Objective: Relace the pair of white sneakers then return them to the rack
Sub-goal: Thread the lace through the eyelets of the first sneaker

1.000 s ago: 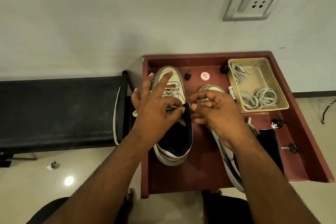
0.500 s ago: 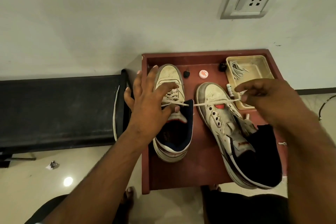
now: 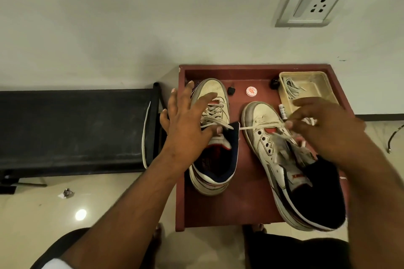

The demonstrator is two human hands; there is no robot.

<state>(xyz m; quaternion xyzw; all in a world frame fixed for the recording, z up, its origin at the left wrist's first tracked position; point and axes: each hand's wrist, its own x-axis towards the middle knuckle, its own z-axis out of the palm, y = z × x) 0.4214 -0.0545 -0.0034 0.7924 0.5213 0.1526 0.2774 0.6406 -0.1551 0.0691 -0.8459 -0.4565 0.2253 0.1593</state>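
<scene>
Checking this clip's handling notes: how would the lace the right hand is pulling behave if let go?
The lace looks thin and flat, so probably floppy and very light; released, it would likely slump across the right sneaker. Only the right hand pulling against the left sneaker keeps it straight.

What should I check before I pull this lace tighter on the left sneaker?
1. Left hand steadies the left sneaker: ok.
2. Right hand pinches the lace: ok.
3. Lace runs straight between the sneakers, no snag: ok.
4. Lace seated in the correct eyelet: cannot tell, fingers hide it.
5. Right sneaker laced: not ok, eyelets empty.
6. Spare laces in the beige tray: ok.
</scene>
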